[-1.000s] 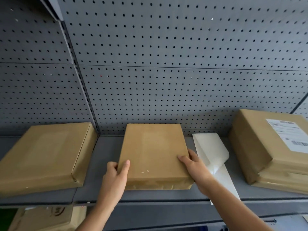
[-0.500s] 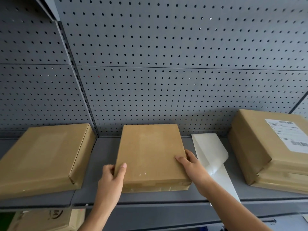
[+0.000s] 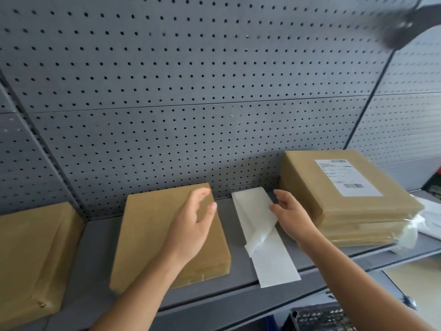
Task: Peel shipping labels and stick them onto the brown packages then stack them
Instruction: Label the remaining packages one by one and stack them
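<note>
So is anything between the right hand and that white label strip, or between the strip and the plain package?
Nothing visible. The right hand is at the label strip. Only bare shelf separates it from the middle package, though the left hand hovers over that package.

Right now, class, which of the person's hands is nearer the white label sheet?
Right. The right hand is at the curled flap of the label sheet; the left hand hovers over the unlabelled brown package, left of the sheet.

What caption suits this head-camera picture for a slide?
Over a shelf, the left hand hovers above an unlabelled brown package, the right hand at the curling label sheet.
</note>
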{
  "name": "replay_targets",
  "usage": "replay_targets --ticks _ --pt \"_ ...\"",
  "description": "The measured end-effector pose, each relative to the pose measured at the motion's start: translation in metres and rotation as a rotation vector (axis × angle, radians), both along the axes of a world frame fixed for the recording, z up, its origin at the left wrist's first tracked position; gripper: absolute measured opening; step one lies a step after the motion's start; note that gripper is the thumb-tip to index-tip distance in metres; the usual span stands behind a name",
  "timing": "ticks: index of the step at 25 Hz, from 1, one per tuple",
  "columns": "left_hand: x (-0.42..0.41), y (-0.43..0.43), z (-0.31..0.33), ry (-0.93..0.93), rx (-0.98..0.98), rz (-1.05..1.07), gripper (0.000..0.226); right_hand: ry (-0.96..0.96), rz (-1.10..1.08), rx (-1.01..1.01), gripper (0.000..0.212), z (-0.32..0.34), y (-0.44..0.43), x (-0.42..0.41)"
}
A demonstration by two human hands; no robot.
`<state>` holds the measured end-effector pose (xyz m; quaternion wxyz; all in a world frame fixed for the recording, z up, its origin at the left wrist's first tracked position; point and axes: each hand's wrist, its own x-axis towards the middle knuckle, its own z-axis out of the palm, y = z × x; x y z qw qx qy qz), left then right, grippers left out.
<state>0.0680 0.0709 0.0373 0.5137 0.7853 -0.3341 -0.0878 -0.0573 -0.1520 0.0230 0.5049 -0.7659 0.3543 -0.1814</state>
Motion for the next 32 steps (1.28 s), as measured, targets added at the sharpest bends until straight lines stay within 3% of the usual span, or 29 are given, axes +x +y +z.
replay_targets --ticks 4,8,13,15,20,26,32 --pt "-0.016 -0.060 -0.003 0.128 -0.008 -0.225 0.023 0.094 -0.023 0.020 0.056 -0.012 -0.016 -0.005" --pt "-0.013 -0.089 -0.019 0.113 0.030 -0.216 0.014 0.216 0.004 0.015 0.063 -0.029 -0.025 0.010" --pt "-0.003 -0.097 -0.037 0.220 0.028 -0.152 0.019 0.244 -0.057 0.027 0.069 -0.047 -0.036 0.041" --pt "-0.003 -0.099 -0.041 0.247 0.023 -0.139 0.010 0.213 -0.119 0.053 0.063 -0.053 -0.039 0.047" --pt "0.000 -0.101 -0.044 0.304 -0.033 -0.102 0.014 -0.048 -0.166 0.264 0.030 -0.030 -0.039 0.040" --pt "-0.002 -0.101 -0.037 0.421 -0.161 -0.058 0.031 -0.435 0.016 0.515 0.032 0.022 -0.028 0.000" --pt "-0.003 -0.105 -0.029 0.573 -0.157 -0.108 0.043 -0.479 0.095 0.601 0.026 0.022 -0.004 -0.029"
